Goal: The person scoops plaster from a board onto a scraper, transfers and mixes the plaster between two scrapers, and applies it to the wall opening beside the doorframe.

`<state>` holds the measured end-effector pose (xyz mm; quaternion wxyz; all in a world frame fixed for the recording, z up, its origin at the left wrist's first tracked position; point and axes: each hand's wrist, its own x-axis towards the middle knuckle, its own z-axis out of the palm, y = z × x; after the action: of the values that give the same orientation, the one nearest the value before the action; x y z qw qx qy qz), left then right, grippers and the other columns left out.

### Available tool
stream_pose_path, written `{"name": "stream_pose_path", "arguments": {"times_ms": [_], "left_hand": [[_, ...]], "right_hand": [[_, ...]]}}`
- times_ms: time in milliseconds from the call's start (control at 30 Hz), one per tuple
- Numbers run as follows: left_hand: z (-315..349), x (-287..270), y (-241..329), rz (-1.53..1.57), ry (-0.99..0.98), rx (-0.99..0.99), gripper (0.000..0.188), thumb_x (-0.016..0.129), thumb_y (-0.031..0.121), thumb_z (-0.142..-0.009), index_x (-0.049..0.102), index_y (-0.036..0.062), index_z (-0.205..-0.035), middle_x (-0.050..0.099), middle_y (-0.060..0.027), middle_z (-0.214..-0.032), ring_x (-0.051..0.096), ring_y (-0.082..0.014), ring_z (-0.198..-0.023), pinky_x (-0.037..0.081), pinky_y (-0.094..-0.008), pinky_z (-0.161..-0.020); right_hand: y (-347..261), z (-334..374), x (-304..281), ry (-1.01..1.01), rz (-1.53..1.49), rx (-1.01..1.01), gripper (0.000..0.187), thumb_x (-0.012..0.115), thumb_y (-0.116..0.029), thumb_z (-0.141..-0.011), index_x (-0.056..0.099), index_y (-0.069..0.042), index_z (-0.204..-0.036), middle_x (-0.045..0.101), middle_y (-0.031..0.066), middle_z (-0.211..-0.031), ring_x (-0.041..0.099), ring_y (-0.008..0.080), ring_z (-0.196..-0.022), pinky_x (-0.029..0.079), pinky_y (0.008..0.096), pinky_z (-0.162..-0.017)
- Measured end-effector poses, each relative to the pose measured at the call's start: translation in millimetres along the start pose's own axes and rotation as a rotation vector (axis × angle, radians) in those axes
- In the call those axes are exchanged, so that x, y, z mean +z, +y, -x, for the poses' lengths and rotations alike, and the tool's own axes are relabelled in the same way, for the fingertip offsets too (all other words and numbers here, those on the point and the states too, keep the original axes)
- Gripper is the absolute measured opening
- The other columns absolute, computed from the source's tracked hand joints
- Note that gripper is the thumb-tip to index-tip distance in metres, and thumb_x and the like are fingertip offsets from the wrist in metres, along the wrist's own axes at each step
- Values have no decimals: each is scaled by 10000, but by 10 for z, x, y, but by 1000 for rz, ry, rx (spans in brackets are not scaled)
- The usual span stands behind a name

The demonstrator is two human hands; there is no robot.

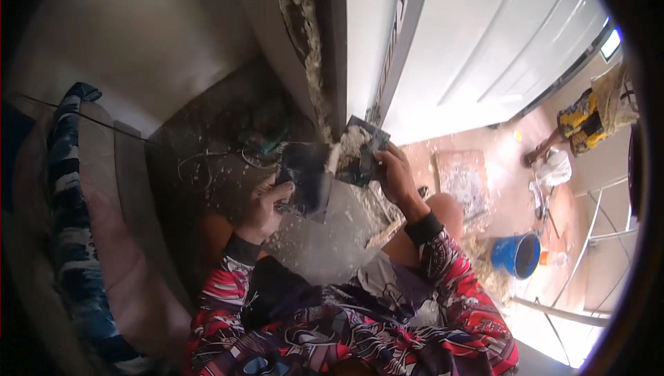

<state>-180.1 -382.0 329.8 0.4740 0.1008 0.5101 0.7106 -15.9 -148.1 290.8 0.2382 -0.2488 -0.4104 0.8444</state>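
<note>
My left hand (265, 208) is closed on a dark, flat, square-edged scraper blade (303, 181), thumb on its face. A second dark flat plate (368, 161) is gripped by its right edge in my right hand (397, 175). Lumpy, pale wet plaster (354, 142) lies on that plate. The two blades' near edges almost meet, with plaster between them. Just beyond them rises a door frame (373, 37). A rough, filled gap (311, 44) runs between the frame and the wall on its left.
An open white panelled door (477, 51) stands to the right. Past it are a stained square board (462, 182), a blue bucket (510, 255) and a metal rack (602, 234). Another person (588, 116) stands far right. A patterned cushion edge (76, 224) borders the left; a cable (111, 125) crosses there.
</note>
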Motion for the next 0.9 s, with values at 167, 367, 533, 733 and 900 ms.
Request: {"name": "stream_pose_path", "arguments": {"times_ms": [167,367,533,733,900], "left_hand": [[-301,96,330,-310,94,588,295,586,-52,-904,616,-30,-1197,538,-168,-1315,616,-230,-1117,525,-339,-935],[-653,1087,848,-796,432,1312,166,597,71,-967,637,-65,-1053,705,-154,-950,662,-170,-870,507,-292,-734],[-966,1519,1038,-718,480,1573,143,593,58,-956,602,-75,-1009,619,-191,-911,619,-316,-774,483,-380,-664],[-1183,1680,1092,-953,612,1636,202,564,-7,-916,557,-28,-1117,545,-193,-965,591,-357,-805,471,-417,-651],[-1217,1908,1093,-945,632,1681,248,560,-32,-888,567,-16,-1135,552,-188,-1003,579,-373,-874,480,-440,-705]], "right_hand": [[-23,-6,102,-62,-110,55,315,444,-15,-919,558,14,-1211,643,77,-1037,649,160,-867,559,279,-724],[-34,12,86,-66,-169,45,315,445,-6,-924,530,47,-1222,642,106,-1096,647,189,-935,544,305,-828],[24,-4,-19,-84,-104,75,310,452,-23,-936,535,16,-1232,640,93,-1097,647,183,-936,551,317,-803],[-1,27,-66,-53,-95,49,304,447,-30,-937,533,1,-1227,641,85,-1066,653,188,-898,564,339,-771],[10,33,-35,-42,-88,39,298,430,-47,-922,513,21,-1200,633,129,-1070,660,239,-916,574,412,-768]]}}
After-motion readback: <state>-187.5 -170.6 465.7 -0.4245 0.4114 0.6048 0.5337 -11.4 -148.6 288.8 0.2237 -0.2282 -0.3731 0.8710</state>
